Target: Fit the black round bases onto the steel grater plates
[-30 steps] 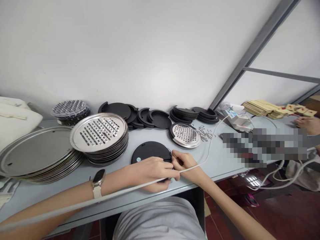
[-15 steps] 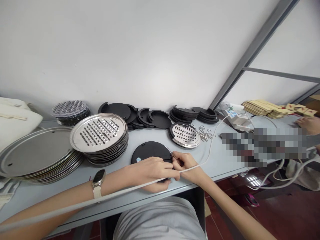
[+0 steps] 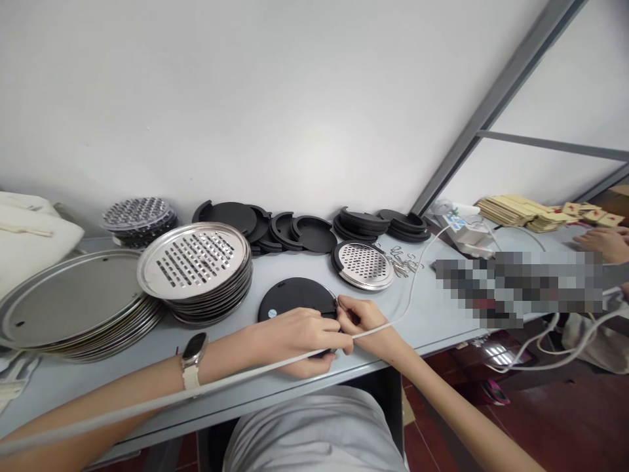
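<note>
Two hands are engaged on one black disc point(image 3: 295, 296), which lies on the table point(image 3: 427, 314) in front of the body; a round pale-blue sticker point(image 3: 272, 314) is shown on its upper face. By the left hand point(image 3: 304, 337) the near side of the disc is covered and gripped, with the fingers curled over it; by the right hand point(image 3: 363, 321) its right edge is pinched between closed fingertips; whether a small part is also held there cannot be told, since the spot is largely hidden.

As far as can be judged, work on this piece is under way and not finished, for it has been released by neither hand; how much of it is done cannot be read from the covered side. Just beyond it, a perforated metal disc point(image 3: 366, 265) partly edged in black is set on the table, touched by no hand; beside that, small metal clips point(image 3: 403, 265) are scattered loose, apparently unused.

Much seems to be left; black holders point(image 3: 314, 233) are piled along the wall with bare surfaces shown; a tall stack of slotted metal discs point(image 3: 196, 262) is kept to the left, with a stack of larger plain discs point(image 3: 69, 295) beside it. A white cord point(image 3: 410, 295) is run across the table and in front of the hands.
</note>
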### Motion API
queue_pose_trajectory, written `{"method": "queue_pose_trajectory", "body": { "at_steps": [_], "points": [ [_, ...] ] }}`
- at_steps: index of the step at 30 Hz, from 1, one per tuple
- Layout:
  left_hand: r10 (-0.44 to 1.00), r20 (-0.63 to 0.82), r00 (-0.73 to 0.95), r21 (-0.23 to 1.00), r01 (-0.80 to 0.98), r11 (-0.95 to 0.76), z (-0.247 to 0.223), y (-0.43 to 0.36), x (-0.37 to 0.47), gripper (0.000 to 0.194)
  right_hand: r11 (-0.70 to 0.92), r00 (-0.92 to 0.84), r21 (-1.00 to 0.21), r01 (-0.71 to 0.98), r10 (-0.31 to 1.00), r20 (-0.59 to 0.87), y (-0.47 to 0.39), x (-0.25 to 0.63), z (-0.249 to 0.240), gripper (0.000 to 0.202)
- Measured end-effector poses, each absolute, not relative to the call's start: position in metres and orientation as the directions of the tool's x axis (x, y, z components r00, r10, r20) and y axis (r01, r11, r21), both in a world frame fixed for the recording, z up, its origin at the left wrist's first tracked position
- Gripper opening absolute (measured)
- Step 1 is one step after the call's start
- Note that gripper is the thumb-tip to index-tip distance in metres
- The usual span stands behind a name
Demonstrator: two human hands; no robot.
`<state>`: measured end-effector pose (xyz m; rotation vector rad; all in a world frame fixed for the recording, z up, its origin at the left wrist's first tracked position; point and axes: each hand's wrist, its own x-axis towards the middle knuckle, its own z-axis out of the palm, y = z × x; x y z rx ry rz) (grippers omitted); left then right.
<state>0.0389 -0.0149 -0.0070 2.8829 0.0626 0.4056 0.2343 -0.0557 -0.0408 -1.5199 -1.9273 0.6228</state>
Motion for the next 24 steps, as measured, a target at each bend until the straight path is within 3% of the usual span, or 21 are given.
{"method": "queue_pose_trajectory", "body": {
  "at_steps": [24],
  "points": [
    [0.05,0.272,0.961,0.246,-0.019,-0.969,-0.009,-0.0124,0.0377,0.018,0.225,-0.154,-0.696,0.682,0.974,0.164,-0.0549,0.2355,-0.0441,0.024]
  ]
}}
